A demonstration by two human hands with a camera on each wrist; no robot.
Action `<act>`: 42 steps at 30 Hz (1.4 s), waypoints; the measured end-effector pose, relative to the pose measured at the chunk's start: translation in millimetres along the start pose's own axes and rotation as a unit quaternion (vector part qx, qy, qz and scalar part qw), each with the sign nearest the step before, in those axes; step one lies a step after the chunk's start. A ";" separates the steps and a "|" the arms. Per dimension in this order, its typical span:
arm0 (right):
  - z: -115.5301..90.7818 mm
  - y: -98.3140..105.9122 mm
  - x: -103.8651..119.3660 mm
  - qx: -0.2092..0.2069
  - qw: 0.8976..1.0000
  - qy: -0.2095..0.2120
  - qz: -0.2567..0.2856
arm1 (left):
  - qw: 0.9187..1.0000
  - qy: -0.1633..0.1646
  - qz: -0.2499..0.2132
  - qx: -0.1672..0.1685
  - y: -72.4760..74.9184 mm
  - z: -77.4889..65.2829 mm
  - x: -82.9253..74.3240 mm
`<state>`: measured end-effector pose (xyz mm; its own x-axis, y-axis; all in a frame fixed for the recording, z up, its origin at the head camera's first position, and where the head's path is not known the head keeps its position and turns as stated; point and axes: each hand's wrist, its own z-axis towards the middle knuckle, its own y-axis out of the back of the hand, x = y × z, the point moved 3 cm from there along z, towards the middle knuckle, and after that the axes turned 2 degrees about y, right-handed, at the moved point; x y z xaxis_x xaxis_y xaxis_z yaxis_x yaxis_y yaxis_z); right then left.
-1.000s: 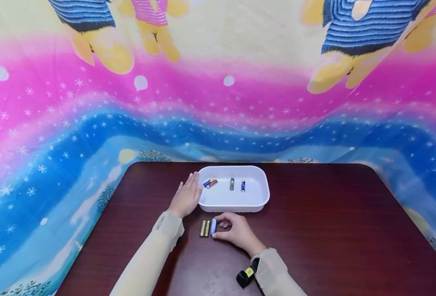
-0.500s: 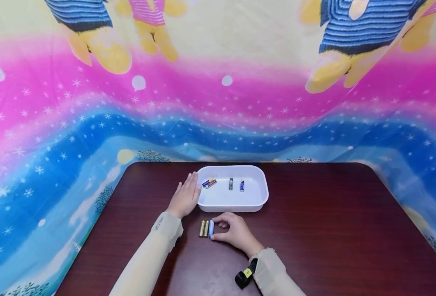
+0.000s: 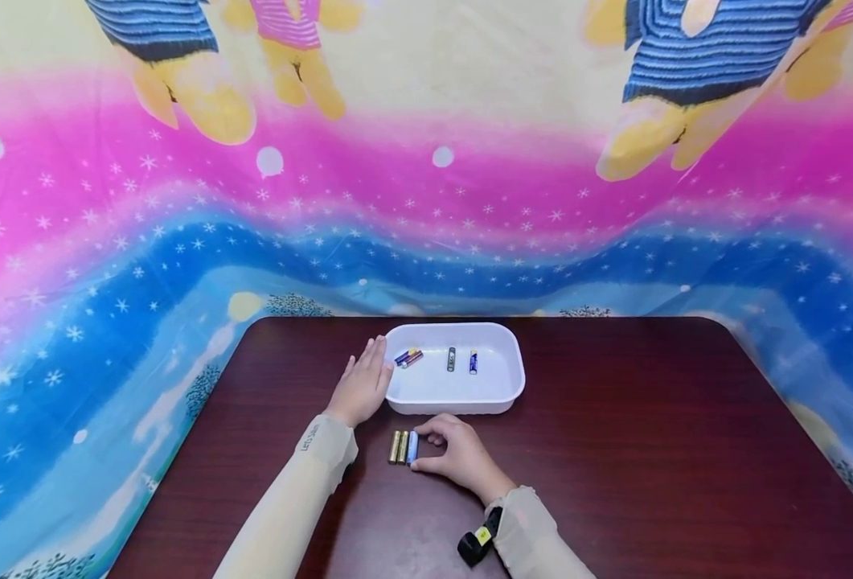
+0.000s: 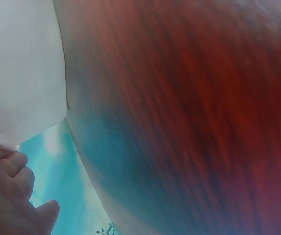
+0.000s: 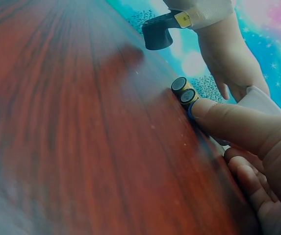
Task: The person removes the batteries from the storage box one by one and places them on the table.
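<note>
Head view: my right hand (image 3: 455, 457) is pinching the blue battery (image 3: 412, 447) between thumb and forefinger, setting it against two gold batteries (image 3: 399, 447) on the dark surface (image 3: 614, 450), just in front of the white tray (image 3: 498, 394). Its long axis is running away from me, parallel to the gold pair. My left hand (image 3: 363, 388) is lying flat, fingers straight, against the tray's left wall.

Left wrist view: blurred; I am seeing only fingers (image 4: 12, 181) beside the tray wall (image 4: 22, 73).

Right wrist view: my thumb is covering the near end of the blue battery (image 5: 192, 109). Judging it light, rigid, smooth, prone to rolling; gripping mid-barrel seems safest
</note>
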<state>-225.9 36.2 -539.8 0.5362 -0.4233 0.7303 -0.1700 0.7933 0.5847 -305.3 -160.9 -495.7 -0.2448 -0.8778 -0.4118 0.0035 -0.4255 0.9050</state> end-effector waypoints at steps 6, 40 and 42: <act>-1.4 0.6 0.5 0.008 1.000 0.001 -0.004 | 1.000 -0.007 -0.007 -0.010 -0.9 -0.8 -0.1; 0.2 1.6 -2.1 0.005 1.000 -0.010 0.012 | 1.000 0.000 -0.005 -0.005 -2.9 0.4 2.8; 0.1 1.8 -2.3 0.004 1.000 -0.010 0.018 | 1.000 0.000 -0.006 -0.004 -2.9 0.5 2.5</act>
<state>-227.6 38.5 -540.4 0.5128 -0.4031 0.7580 -0.1950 0.8052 0.5601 -306.4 -161.8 -499.3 -0.2449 -0.8724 -0.4230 0.0073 -0.4379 0.8990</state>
